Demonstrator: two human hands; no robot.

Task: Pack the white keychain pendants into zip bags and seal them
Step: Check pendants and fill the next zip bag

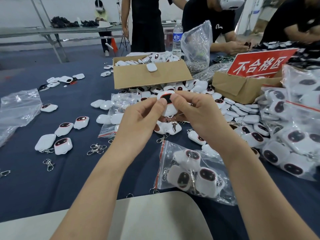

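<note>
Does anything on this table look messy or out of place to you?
Yes. Several metal clasps lie loose on the blue cloth, attached to no pendant, and one white pendant sits alone on the cardboard box flap instead of inside.

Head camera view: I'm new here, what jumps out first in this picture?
Dead centre, the left hand and right hand pinch one white pendant with a dark face, above the blue table. Behind them an open cardboard box brims with more of them, and a red sign stands at the far right. Nearest the person lies a zip bag already holding several.
</note>
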